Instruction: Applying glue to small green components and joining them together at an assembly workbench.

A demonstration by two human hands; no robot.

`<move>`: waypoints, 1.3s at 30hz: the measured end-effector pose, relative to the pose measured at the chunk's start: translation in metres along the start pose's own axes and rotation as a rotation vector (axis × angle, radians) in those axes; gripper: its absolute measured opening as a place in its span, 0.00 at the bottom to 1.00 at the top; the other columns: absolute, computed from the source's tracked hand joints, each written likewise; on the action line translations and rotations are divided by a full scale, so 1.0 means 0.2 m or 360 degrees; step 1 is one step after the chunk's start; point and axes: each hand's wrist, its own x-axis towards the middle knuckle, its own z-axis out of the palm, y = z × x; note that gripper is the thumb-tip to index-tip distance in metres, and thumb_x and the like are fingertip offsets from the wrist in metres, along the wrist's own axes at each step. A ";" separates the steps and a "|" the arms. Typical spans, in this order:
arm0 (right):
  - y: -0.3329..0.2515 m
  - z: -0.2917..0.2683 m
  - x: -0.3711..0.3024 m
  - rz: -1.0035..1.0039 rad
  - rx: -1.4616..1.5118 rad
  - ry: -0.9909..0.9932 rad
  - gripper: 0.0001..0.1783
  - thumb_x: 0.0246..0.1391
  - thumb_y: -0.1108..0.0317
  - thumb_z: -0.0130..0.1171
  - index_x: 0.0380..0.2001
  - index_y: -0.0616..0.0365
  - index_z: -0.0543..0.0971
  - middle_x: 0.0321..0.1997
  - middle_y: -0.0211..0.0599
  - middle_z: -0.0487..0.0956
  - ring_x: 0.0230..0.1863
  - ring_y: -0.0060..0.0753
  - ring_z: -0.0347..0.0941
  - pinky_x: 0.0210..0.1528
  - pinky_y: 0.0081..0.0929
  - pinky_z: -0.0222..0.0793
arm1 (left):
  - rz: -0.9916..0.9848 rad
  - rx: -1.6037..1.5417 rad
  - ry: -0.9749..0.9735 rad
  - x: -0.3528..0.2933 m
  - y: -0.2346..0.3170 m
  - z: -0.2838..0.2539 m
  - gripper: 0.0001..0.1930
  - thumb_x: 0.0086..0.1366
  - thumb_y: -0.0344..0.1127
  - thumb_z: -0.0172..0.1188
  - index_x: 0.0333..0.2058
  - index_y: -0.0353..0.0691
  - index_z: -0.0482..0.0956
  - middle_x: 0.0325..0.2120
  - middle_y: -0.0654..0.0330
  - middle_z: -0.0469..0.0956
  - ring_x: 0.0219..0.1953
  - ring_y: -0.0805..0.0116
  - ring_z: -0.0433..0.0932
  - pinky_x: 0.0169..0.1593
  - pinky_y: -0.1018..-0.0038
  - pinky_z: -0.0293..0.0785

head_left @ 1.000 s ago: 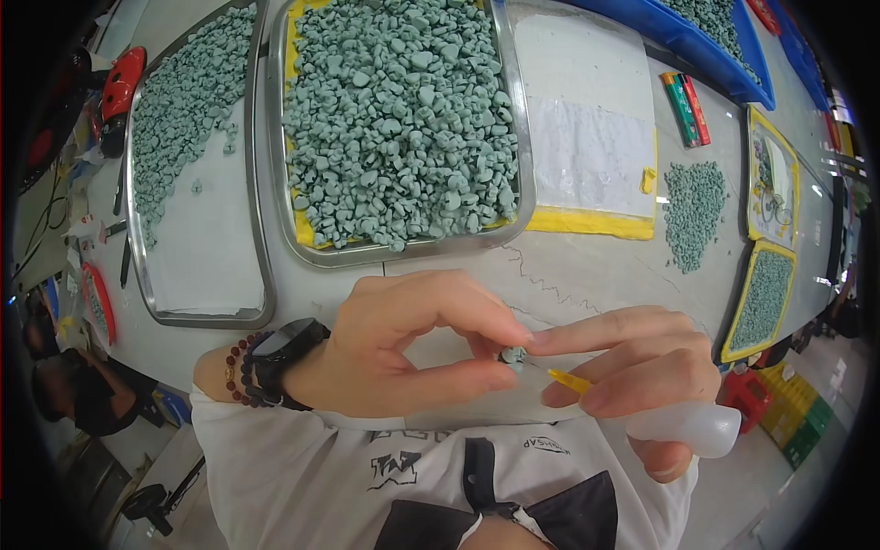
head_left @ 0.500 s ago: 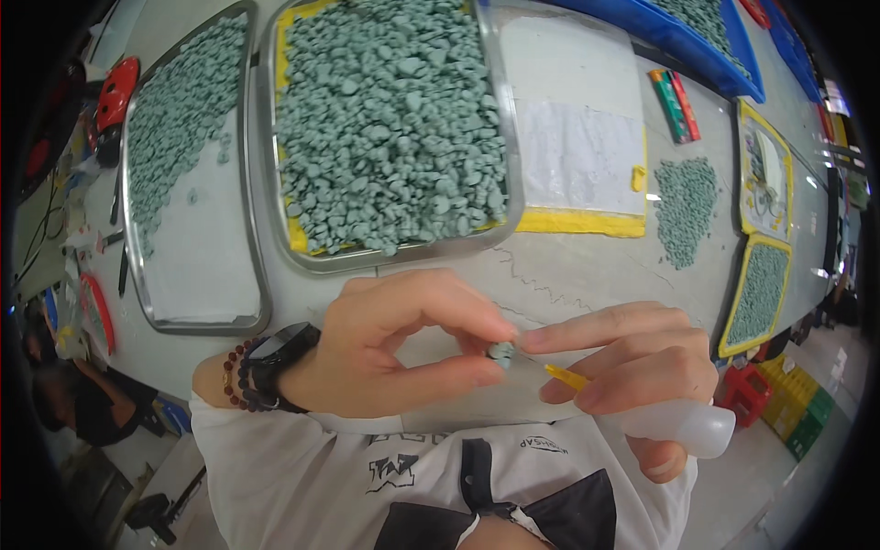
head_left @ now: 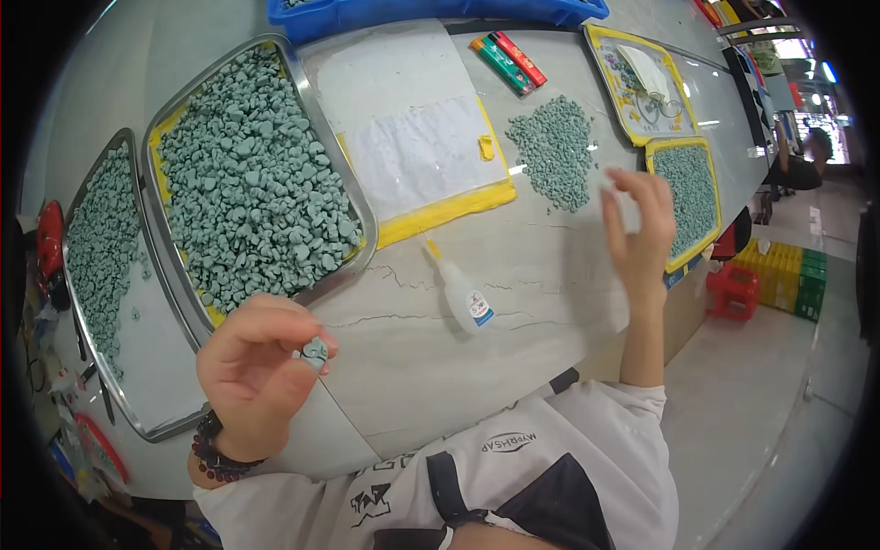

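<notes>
Between the thumb and fingers of my left hand [head_left: 252, 367], a grey-green stone piece [head_left: 314, 353] is pinched, partly covered by the fingertips. My right hand [head_left: 642, 225] is raised at the right side of the table, just beside a loose pile of small green stone chips [head_left: 555, 151]. Its fingers are curved, with a gap between thumb and index finger and nothing visible in it. On the table between my hands lies a white squeeze bottle [head_left: 466, 298] with a yellow tip, apart from both.
A metal tray [head_left: 368, 225] heaped with green stones stands left of the middle, a second metal tray [head_left: 174, 426] farther left. Behind are a white sheet [head_left: 417, 151], a blue bin [head_left: 440, 13] and two lighters [head_left: 509, 62]. Yellow-edged trays [head_left: 653, 147] stand at the right.
My right hand has let go of the squeeze bottle, which now lies on the table, and has moved to the chip pile. My left hand still pinches the stone piece. The view has turned rightward.
</notes>
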 end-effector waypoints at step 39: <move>-0.74 0.05 0.20 -0.1061 0.1234 -0.0100 0.14 0.29 0.80 0.60 0.28 0.60 0.78 0.30 0.36 0.76 0.28 0.36 0.72 0.28 0.25 0.68 | -0.0662 -0.0284 -0.0163 0.00 0.02 0.10 0.14 0.59 0.21 0.56 0.45 0.30 0.74 0.39 0.60 0.74 0.40 0.76 0.73 0.44 0.79 0.70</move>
